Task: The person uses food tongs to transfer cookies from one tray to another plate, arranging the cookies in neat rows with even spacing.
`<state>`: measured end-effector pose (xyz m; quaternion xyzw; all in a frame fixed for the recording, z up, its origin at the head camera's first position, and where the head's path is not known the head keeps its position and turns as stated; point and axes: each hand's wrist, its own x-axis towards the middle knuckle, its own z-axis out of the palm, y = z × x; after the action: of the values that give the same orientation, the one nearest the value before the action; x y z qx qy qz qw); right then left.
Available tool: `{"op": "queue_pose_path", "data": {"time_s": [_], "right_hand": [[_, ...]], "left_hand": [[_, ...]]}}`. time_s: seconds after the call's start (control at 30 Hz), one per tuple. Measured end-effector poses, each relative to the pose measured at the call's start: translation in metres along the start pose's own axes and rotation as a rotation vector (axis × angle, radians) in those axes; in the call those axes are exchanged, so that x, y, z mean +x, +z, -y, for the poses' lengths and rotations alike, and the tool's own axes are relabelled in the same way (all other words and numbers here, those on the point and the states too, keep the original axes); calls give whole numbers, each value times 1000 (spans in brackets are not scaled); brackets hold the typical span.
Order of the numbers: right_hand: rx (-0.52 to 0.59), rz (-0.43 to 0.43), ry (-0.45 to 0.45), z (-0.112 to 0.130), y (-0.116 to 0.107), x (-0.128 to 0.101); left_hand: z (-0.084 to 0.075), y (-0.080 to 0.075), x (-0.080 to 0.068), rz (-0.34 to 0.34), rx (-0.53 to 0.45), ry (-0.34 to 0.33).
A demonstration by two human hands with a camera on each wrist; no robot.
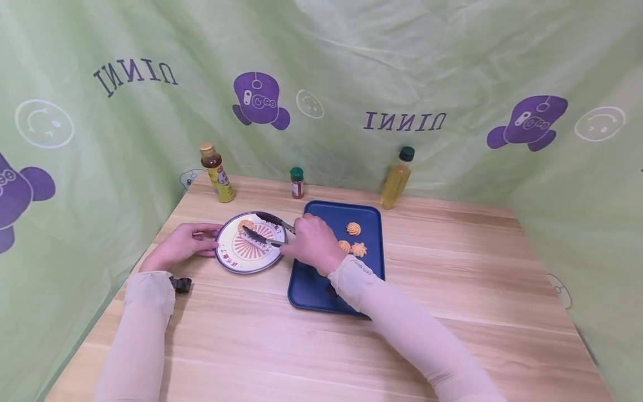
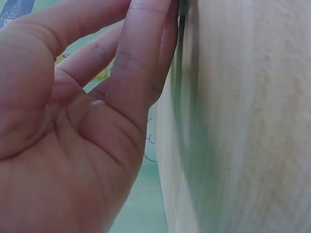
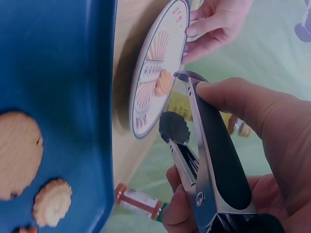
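Note:
My right hand [image 1: 307, 241] grips black tongs [image 1: 268, 228], whose two arms are spread apart over a round patterned plate [image 1: 236, 261]. One orange cookie [image 1: 245, 224] lies on the plate's far side, just beyond the tong tips. In the right wrist view the tongs [image 3: 210, 154] hang beside the plate [image 3: 151, 73], with the cookie [image 3: 164, 82] free of them. My left hand [image 1: 193, 241] rests with straight fingers [image 2: 138, 58] against the plate's left rim. A blue tray [image 1: 311, 285] right of the plate holds three more cookies [image 1: 353, 228].
Along the back edge of the wooden table [image 1: 452, 268] stand a yellow-labelled bottle [image 1: 217, 173], a small spice jar [image 1: 297, 183] and an oil bottle [image 1: 397, 178]. Green printed cloth walls in the table on three sides.

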<state>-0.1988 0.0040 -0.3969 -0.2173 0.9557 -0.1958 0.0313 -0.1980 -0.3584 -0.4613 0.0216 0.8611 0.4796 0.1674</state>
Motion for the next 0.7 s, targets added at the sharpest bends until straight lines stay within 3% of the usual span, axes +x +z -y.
{"op": "queue_pose_path", "data": {"time_s": [0.33,0.7], "right_hand": [[28,-41,22,-22,-19,-21],[37,-68,115,-71,-38,-54]], "left_hand": [[3,-3,1,15,-15,4],[1,1,1,23,26,12]]}}
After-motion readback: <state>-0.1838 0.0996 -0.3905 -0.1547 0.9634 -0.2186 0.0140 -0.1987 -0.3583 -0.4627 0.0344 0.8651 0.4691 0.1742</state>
